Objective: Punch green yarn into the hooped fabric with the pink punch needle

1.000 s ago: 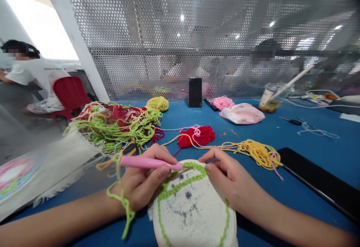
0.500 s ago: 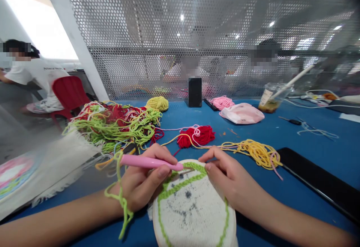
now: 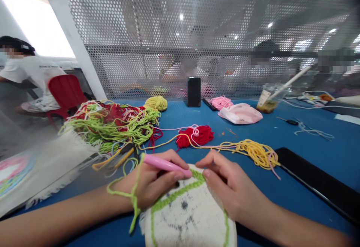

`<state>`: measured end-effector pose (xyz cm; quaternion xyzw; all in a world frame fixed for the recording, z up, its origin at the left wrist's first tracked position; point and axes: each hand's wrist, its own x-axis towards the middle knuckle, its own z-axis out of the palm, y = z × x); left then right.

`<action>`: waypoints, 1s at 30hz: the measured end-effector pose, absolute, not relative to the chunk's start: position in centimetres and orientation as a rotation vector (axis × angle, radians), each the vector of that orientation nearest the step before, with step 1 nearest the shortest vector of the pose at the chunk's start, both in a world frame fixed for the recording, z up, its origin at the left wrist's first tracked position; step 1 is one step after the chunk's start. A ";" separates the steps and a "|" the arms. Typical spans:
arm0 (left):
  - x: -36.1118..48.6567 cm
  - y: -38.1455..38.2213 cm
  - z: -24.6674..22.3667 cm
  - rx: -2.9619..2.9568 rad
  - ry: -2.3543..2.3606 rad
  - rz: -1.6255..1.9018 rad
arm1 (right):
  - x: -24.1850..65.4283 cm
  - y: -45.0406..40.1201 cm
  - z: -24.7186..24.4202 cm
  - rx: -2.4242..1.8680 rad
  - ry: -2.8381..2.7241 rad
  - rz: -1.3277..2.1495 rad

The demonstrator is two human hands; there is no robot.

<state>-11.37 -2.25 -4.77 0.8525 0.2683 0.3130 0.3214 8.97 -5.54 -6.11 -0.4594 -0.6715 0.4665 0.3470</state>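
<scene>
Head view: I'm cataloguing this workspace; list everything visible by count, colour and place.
Stitched cloth: one, white and green, front centre
Handheld tool: one, pink, above it
Loose strand: one, green, at tool's rear
Yarn heap: one, multicoloured, left
Yarn ball: one, yellowish, back left
Yarn bundles: three, red, yellow, pink, centre to right
Bag: one, pink, back right
Devices: two, black, back centre and right
Cup: one, clear, back right
Fringed cloth: one, pale, left
Chair: one, red, left
People: one, white-shirted, left; others blurred
Screen: one, grey, background
Table: one, blue, underneath
Small items: several, mixed, right
Left hand: one, bare, holding tool
Right hand: one, bare, at cloth's edge
</scene>
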 end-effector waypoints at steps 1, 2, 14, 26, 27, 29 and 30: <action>-11.2 -2.2 -4.7 2.254 0.685 0.783 | 8.9 -5.6 -6.1 -1.195 -1.765 1.201; -11.1 -2.1 -4.6 2.265 0.662 0.757 | 8.8 -5.6 -6.1 -1.203 -1.782 1.195; -11.1 -2.1 -5.1 2.244 0.923 1.216 | 10.0 -5.1 -4.4 -1.406 -1.854 0.905; -12.1 -2.2 -5.8 2.156 0.823 1.306 | 9.7 -4.8 -5.1 -1.274 -1.741 0.962; -12.2 -2.1 -5.9 2.145 0.808 1.321 | 9.7 -4.8 -5.1 -1.278 -1.740 0.954; -12.2 -2.1 -6.0 2.128 0.792 1.332 | 9.7 -4.7 -5.1 -1.290 -1.736 0.957; -12.2 -2.1 -6.0 2.124 0.792 1.331 | 9.7 -4.7 -5.1 -1.295 -1.736 0.959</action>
